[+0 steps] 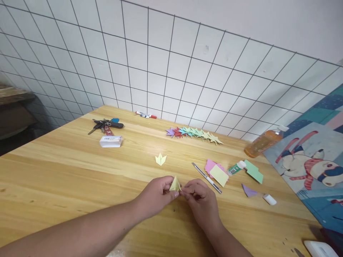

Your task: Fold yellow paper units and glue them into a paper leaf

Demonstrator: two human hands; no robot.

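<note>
Between my two hands is a small folded yellow paper (pixel 175 185), pointed at the top. My left hand (pixel 159 194) pinches it from the left, thumb in front. At its lower right corner, the fingertips of my right hand (pixel 200 198) are closed on the paper's edge. Just beyond lies a finished-looking yellow folded paper piece (pixel 160 159) with several points. To the right of my hands are a utility knife (pixel 207 177) and a stack of pink and yellow paper squares (pixel 218 175).
Along the wall sits a row of coloured folded papers (pixel 194 133). Keys (pixel 105 125), a small white box (pixel 110 141) and a marker (pixel 146 115) lie left. Rightward are a glue stick (pixel 237 167), its white cap (pixel 269 199), green paper (pixel 253 172), purple paper (pixel 249 191) and an orange bottle (pixel 264 142).
</note>
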